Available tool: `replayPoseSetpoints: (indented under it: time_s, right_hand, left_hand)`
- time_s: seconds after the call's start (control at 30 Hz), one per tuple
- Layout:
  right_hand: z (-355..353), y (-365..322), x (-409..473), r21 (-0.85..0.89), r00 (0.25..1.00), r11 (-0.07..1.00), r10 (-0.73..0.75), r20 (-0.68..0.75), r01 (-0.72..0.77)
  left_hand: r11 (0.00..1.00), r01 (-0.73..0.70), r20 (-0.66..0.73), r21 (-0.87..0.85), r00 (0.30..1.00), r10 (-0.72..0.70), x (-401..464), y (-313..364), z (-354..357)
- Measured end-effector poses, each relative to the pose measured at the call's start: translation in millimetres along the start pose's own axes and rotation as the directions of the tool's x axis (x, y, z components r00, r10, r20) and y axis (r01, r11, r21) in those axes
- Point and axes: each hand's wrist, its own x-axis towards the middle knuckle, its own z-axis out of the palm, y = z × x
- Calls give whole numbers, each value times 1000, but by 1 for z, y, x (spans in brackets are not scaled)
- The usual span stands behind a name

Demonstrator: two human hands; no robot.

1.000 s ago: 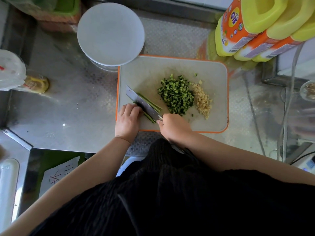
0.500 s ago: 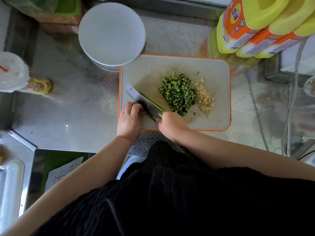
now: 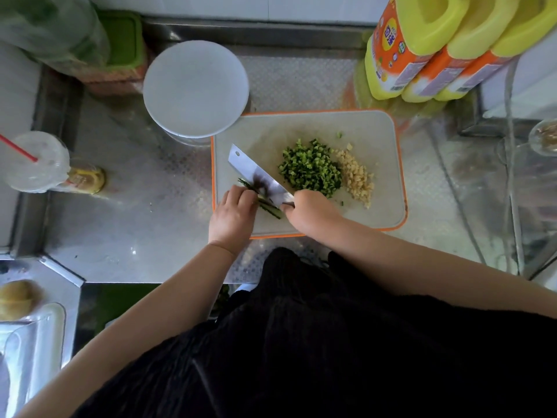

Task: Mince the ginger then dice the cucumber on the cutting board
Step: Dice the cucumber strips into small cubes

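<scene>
A grey cutting board with an orange rim (image 3: 376, 128) lies on the steel counter. A heap of diced green cucumber (image 3: 310, 168) sits at its middle, with a smaller pile of minced ginger (image 3: 357, 178) to its right. My right hand (image 3: 310, 211) grips the handle of a cleaver (image 3: 256, 176), whose blade lies tilted over the left part of the board. Under the blade lie long cucumber strips (image 3: 269, 209). My left hand (image 3: 233, 214) rests on the board's left edge and holds the strips with curled fingers.
A round white lid on a container (image 3: 196, 89) stands just behind the board's left corner. Yellow and orange bottles (image 3: 422, 46) stand at the back right. A plastic cup with a red straw (image 3: 33, 161) and a small yellow jar (image 3: 86, 179) sit at the far left.
The cleaver blade has tilted so its flat face shows, and it now lies over the strips. My left hand has shifted slightly along the strips.
</scene>
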Motion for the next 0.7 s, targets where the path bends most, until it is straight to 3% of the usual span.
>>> replayPoseSetpoints:
  time_s: [0.07,0.17,0.23,0.37,0.43,0.6,0.7]
  right_hand:
    - [-1,0,-3,-22,999,999,-35,22,35]
    - [1,-1,-9,-33,997,997,-69,39,70]
    - [0,-3,-12,4,997,998,-66,24,66]
    - [-5,-4,-12,65,995,993,-102,-14,102]
    - [-7,-1,-13,64,990,988,-136,-28,138]
    - [-6,5,-23,-5,982,983,-185,43,185]
    - [0,8,-30,-5,973,977,-210,98,211]
  left_hand:
    - [1000,-15,-69,-16,998,14,-1,4,-4]
    - [984,-167,-110,63,979,173,-5,11,-10]
    - [965,-237,-36,111,970,242,-8,13,-13]
    - [959,-234,151,158,966,211,-17,5,-14]
    - [972,-195,97,133,978,183,-19,5,-18]
    - [990,-136,-203,30,969,140,-12,18,-44]
    - [997,-69,-138,43,988,74,3,27,-63]
